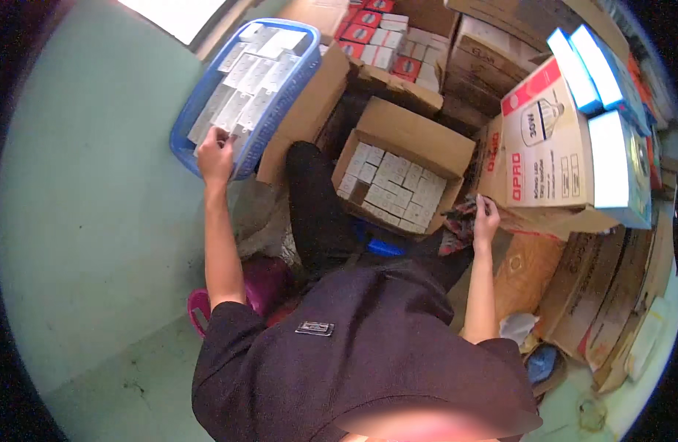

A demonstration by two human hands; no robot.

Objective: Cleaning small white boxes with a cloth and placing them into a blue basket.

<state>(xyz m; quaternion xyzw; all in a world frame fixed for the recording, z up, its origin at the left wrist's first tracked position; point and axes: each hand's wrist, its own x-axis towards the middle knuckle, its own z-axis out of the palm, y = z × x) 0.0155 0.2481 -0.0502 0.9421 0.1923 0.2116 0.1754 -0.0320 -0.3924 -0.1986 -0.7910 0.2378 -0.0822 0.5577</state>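
Observation:
My left hand [216, 155] reaches into a blue plastic basket [187, 121] filled with several small white boxes [252, 77] and touches one at its near end. Whether the fingers grip that box I cannot tell. My right hand [485, 214] rests on a patterned cloth [459, 219] beside an open cardboard carton [420, 140]. That carton stands in front of my knees and holds rows of small white boxes [392, 188].
Stacked cardboard cartons crowd the right side, with a large white-and-red carton [547, 140] and blue-edged boxes [597, 74] on top. Red-and-white small boxes [379, 33] sit at the back. A pink stool [206, 306] is under me. Green floor [96, 221] lies at the left.

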